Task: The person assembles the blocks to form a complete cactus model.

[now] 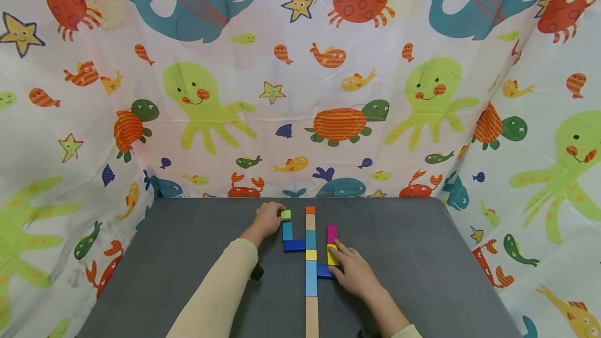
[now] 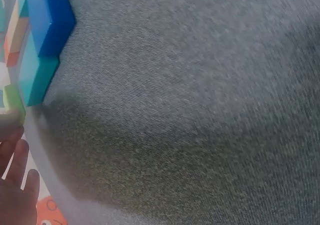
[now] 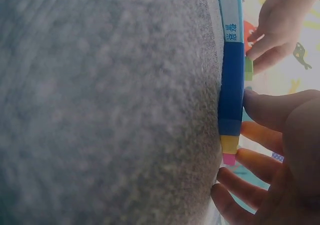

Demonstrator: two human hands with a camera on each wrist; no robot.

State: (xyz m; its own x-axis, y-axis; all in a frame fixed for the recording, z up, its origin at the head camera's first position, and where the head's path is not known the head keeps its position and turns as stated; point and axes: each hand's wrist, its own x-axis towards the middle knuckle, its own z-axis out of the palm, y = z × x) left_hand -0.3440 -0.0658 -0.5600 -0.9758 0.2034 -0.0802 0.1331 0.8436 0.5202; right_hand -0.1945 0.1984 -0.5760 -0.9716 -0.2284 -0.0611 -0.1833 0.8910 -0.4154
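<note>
My left hand (image 1: 266, 219) pinches a small light green block (image 1: 286, 215) at the far end of a teal block (image 1: 287, 231). That teal block meets a dark blue block (image 1: 295, 245), which juts left from a straight column of blocks. On the column's right, my right hand (image 1: 357, 270) rests with fingers extended. Its fingertips touch a yellow block (image 1: 331, 261), and its thumb lies at a second dark blue block (image 3: 231, 80). A magenta block (image 1: 332, 234) lies beyond the yellow one.
The column runs away from me on a grey table (image 1: 188, 249): a long tan block (image 1: 312, 317), a light blue block (image 1: 311, 278), then yellow, teal, tan and an orange block (image 1: 310, 210) at the far end. A sea-animal curtain (image 1: 291, 134) stands behind the table and at both sides.
</note>
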